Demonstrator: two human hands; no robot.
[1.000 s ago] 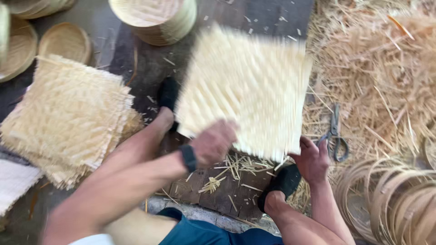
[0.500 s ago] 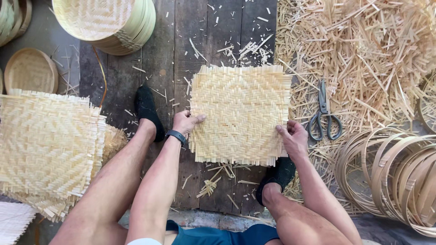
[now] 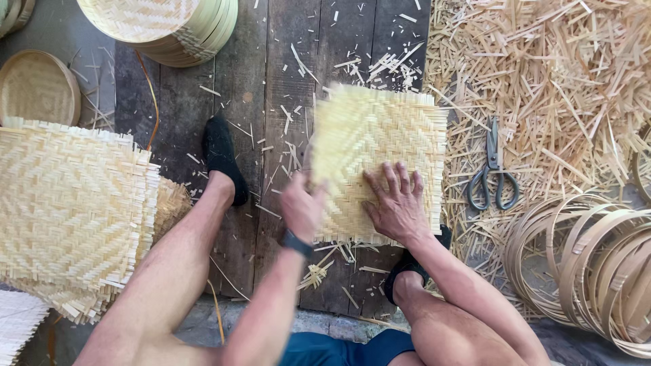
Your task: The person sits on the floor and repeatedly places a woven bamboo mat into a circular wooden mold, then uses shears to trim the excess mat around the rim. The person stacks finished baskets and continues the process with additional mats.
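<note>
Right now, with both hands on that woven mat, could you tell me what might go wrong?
The woven mat has frayed strip ends along its edges, so the left hand gripping its edge could pick up splinters. The right hand presses flat on the weave, which might shift or crack strips. The scissors lie loose among the bamboo offcuts near the person's right foot and could be nudged.

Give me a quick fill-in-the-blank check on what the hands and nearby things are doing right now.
1. The right hand lies flat on the woven bamboo ____.
2. The left hand is at that sheet's ____ edge.
3. The scissors lie to the ____ of the sheet, on bamboo scraps.
4. The wristband is on the ____ wrist.

Missing words: mat; left; right; left
</note>
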